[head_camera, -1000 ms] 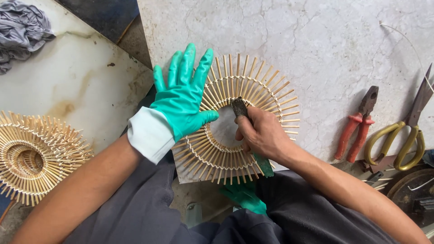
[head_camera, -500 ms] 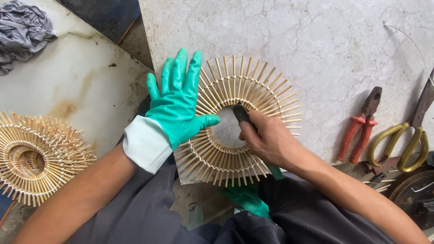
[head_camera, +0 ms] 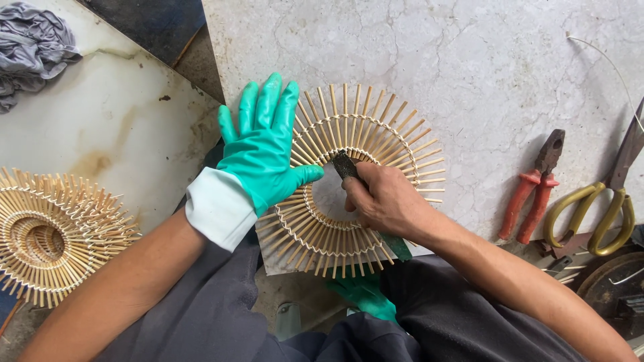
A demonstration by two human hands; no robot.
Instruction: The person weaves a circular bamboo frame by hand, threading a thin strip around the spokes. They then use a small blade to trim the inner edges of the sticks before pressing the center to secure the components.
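Left hand (head_camera: 265,157), in a teal rubber glove with a white cuff, lies flat with fingers spread on the 9 o'clock side of the round bamboo-stick ring (head_camera: 359,181), pinning it to the marble bench (head_camera: 483,74) so it does not turn; it presses down and grasps nothing. Right hand (head_camera: 382,201), bare, is clenched around a dark-bladed hand tool (head_camera: 345,164) with a green handle, tip set against the ring's inner woven band near 12 o'clock, handle end poking out past the wrist at 5 o'clock. The ring sits at the near edge of the bench, close to the person's lap, likely for reach and downward force.

A second, finished-looking bamboo ring (head_camera: 50,234) lies at 9 o'clock on a lower pale slab (head_camera: 100,127), well apart. A grey rag (head_camera: 30,47) sits at 10 o'clock. At 3 o'clock: red-handled pliers (head_camera: 533,194), then yellow-handled scissors (head_camera: 600,214), laid within the right hand's reach. A spare teal glove (head_camera: 365,298) rests on the lap at 6 o'clock.

No packages, labels or signs visible.
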